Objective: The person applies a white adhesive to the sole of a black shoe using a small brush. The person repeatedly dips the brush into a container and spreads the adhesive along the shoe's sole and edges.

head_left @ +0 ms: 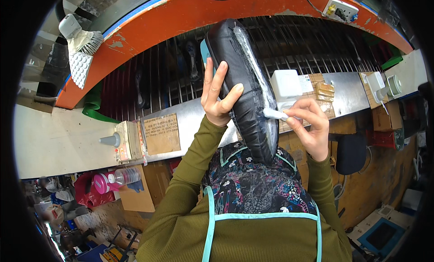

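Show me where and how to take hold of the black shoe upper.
Grip the black shoe upper by its left flank, coming from the left, where the left hand already is. That looks best: the flank is plain black, while a white strip runs along the right side, where the right hand holds a white applicator.

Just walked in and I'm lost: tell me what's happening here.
A person's left hand steadies a black shoe upper, its lower end over a flowered apron. Their right hand pinches a small white applicator, its tip against the upper. An uneven white streak runs along the upper's right side; a white tub sits on the bench beyond.
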The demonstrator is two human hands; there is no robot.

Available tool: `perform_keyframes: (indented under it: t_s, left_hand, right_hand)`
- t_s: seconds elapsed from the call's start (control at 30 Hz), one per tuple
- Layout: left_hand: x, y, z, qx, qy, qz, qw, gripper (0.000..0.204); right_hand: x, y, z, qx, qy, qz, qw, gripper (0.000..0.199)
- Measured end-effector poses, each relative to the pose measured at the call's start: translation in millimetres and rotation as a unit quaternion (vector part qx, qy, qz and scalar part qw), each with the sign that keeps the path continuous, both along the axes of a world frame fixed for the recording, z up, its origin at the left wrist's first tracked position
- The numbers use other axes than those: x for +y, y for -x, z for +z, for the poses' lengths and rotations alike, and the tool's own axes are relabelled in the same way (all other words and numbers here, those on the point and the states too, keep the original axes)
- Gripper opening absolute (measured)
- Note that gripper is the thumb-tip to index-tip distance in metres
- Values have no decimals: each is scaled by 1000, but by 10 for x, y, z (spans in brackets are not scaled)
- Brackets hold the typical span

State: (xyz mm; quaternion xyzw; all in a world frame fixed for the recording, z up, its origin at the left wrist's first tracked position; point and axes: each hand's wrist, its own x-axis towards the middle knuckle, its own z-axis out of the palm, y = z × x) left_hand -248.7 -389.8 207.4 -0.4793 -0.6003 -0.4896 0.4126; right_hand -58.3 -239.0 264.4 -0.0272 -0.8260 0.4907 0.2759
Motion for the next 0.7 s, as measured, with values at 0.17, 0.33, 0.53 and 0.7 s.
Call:
perform_keyframes:
  t_s: [0.17, 0.33, 0.53, 0.7]
  left_hand:
    - [19, -7, -5, -12, 4, 0, 1000, 38]
    - [62, -11, -1, -23, -4, -7, 1000, 39]
    - [66, 15, -2, -27, -2, -9, 1000, 44]
    - [38, -48, -61, -86, 40, 8, 995, 52]
  right_hand:
    - [52, -10, -8, 36, -21, 19, 999, 19]
    - [55, 64, -32, 61, -32, -39, 997, 19]
    - [138, 1, -31, 40, -30, 35, 998, 20]
    - [37, 88, -201, 53, 86, -21, 995, 19]
